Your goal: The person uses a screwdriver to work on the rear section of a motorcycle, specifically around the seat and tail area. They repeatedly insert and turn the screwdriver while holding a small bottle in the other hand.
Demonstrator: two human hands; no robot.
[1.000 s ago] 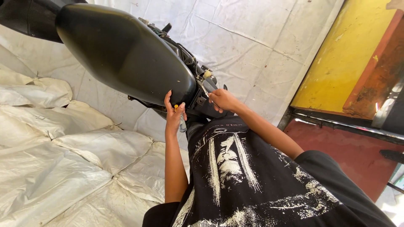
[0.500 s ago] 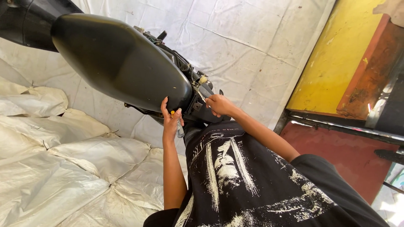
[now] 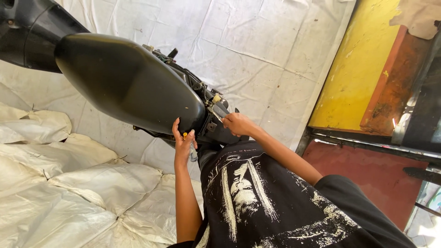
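A black scooter seat (image 3: 124, 85) stands raised in front of me, with the engine parts (image 3: 202, 92) showing beneath it. My left hand (image 3: 183, 144) is pressed against the seat's lower rear edge and grips a small tool with a yellow handle (image 3: 185, 136). My right hand (image 3: 238, 124) is closed on a grey part (image 3: 219, 110) at the rear of the frame, just under the seat. My black printed shirt (image 3: 275, 206) fills the bottom of the view.
White tarpaulin (image 3: 257, 41) covers the floor, with filled white sacks (image 3: 69, 183) at the left. A yellow wall panel (image 3: 363, 64) and a dark metal frame (image 3: 367, 142) over red floor stand at the right.
The view has shifted, so the seat now sits lower and further left. My left hand has slid down a little along the seat edge. My right hand stays on the grey part.
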